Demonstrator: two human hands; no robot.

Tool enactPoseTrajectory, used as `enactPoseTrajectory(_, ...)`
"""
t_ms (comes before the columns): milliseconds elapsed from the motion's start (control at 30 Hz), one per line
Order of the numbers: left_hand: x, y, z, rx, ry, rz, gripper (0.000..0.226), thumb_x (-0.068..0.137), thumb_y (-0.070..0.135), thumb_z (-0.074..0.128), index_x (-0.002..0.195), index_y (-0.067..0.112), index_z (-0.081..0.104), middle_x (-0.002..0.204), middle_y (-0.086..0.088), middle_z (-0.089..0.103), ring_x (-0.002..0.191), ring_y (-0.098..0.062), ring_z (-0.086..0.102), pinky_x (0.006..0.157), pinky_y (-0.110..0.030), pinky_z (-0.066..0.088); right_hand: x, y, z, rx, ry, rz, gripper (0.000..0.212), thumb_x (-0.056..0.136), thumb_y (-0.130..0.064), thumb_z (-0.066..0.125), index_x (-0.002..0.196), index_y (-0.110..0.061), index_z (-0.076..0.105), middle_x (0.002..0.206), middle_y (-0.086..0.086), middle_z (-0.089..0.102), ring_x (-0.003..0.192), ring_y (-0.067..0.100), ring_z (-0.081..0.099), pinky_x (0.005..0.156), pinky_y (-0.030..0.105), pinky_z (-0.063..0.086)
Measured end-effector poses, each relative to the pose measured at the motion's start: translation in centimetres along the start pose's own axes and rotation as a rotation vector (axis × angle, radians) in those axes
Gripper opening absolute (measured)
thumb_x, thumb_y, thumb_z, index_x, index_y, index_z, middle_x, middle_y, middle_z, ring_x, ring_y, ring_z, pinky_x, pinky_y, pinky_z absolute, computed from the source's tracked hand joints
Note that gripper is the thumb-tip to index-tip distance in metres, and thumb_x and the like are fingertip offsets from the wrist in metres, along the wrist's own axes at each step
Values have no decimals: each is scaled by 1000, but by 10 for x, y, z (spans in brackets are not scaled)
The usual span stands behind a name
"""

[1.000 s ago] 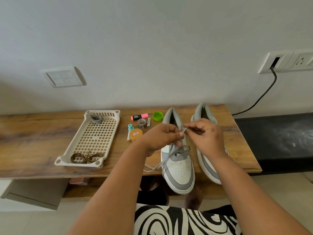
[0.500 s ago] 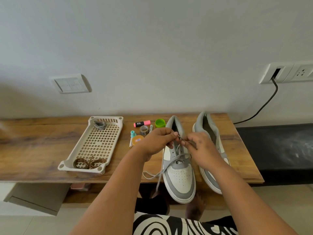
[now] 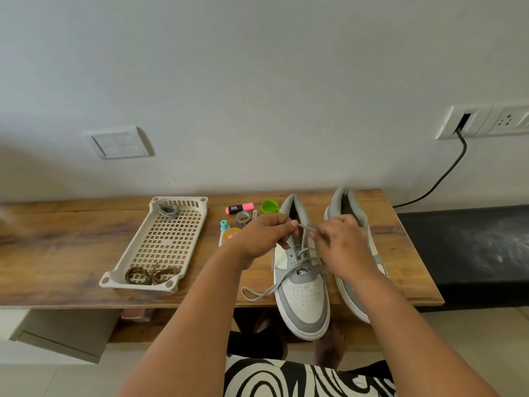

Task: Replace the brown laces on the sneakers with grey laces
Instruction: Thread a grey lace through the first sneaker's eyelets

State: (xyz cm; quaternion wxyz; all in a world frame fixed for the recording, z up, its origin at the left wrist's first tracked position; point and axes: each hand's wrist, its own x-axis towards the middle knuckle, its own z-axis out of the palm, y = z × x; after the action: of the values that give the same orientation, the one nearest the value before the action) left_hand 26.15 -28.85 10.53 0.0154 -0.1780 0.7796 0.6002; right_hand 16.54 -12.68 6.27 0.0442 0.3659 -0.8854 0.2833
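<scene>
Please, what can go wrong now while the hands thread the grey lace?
The left sneaker has its toe past the table edge, so a hard pull by either hand might tip it off. The loose grey lace end lies at that edge and may snag.

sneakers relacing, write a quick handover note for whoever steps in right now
Left hand and right hand: each pinches the grey lace above the left sneaker.
Left sneaker: grey lace threaded through the lower eyelets, one end trailing on the table.
Right sneaker: behind the right hand; lacing cannot be seen.
Tray: brown laces at the near end, spare grey lace at the far end.
Done: brown laces out.
Left: finish the left sneaker, check the right one.
</scene>
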Motion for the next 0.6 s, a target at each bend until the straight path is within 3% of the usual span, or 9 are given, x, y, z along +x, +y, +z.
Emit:
enactPoseTrajectory(100,-1,-8,-11,10,48,4,26,101,26,52,85,17,69,70,1,47,65,-10,43,67,-21,39,2,21,-11,-1,-15,194,25,96,-34,56,114,-25,72,104,-5,67,110,22,45,91,41,40)
enactPoseTrajectory(167,0,-12,-11,39,43,0,26,101,27,52,88,15,71,71,1,47,65,-10,38,65,-23,36,0,23,-16,73,-44,157,39,92,-37,62,130,-29,61,120,-7,61,119,20,40,100,42,37)
enactPoseTrajectory(233,1,-10,-5,70,23,-11,25,101,27,53,90,13,71,61,14,50,64,-8,39,64,-23,36,-2,12,-15,178,-69,53,54,86,-40,69,137,-31,53,117,-14,55,120,15,37,101,39,34)
enactPoseTrajectory(300,2,-6,3,86,-4,-8,25,101,28,54,89,12,68,53,21,48,62,-7,38,64,-23,35,-4,-3,-9,185,-43,-101,37,86,-39,70,121,-29,66,98,-20,58,108,14,43,91,43,41)
enactPoseTrajectory(367,2,-2,7,72,-10,3,26,100,29,55,89,9,68,54,18,47,63,-8,37,64,-24,36,-3,-9,-3,104,-13,-173,13,89,-34,67,96,-27,74,75,-26,52,91,14,46,78,42,45)
enactPoseTrajectory(467,1,-5,0,65,32,2,26,100,29,54,89,11,69,67,8,47,66,-9,39,67,-23,37,0,-2,-6,-41,-26,31,18,94,-34,59,94,-27,76,76,-10,57,86,18,50,76,37,45)
enactPoseTrajectory(533,0,-10,-8,51,74,-10,26,100,30,55,85,15,70,73,1,47,68,-11,40,68,-25,38,0,9,-12,-141,9,247,22,97,-34,55,105,-28,75,86,-2,58,91,21,52,79,38,47)
enactPoseTrajectory(600,-1,-14,-12,62,91,-17,26,99,32,56,80,19,70,73,1,50,69,-13,41,68,-26,38,-3,16,-13,-119,26,275,31,96,-31,57,126,-27,64,105,-1,63,107,24,48,88,41,46)
